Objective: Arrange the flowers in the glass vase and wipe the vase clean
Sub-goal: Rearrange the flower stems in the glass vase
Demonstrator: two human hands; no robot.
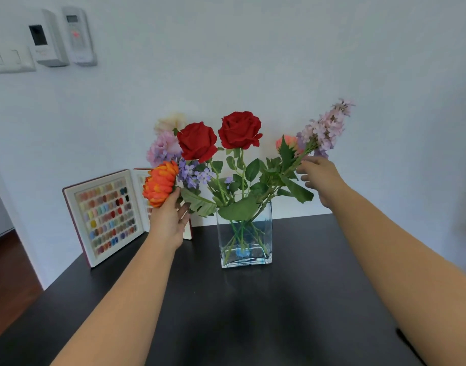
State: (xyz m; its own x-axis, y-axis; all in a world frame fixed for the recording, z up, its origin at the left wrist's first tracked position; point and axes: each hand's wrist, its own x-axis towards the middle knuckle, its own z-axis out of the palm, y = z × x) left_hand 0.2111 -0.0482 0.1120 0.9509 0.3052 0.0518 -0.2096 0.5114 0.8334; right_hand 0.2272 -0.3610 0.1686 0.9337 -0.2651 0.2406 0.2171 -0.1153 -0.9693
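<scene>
Glass vase (pixel 244 233), rectangular, stands upright on dark table (pixel 279 313), near its back edge by white wall (pixel 253 62); green stems cross inside it. Two red roses (pixel 239 129) rise above vase. Orange flower (pixel 160 183) leans out left of vase, w/ lilac sprigs (pixel 193 173) btwn it and roses, and pink bloom (pixel 164 147) above it. Left hand (pixel 168 220) is left of vase, fingers loosely curled under orange flower, touching it; firm grip or not, can't tell. Lilac spike (pixel 328 126) and coral flower (pixel 288 142) lean out right of vase. Right hand (pixel 319 175), fingers slightly apart, fingertips at spike's stem. Open nail colour sample book (pixel 107 215) stands left of vase, behind left hand.
</scene>
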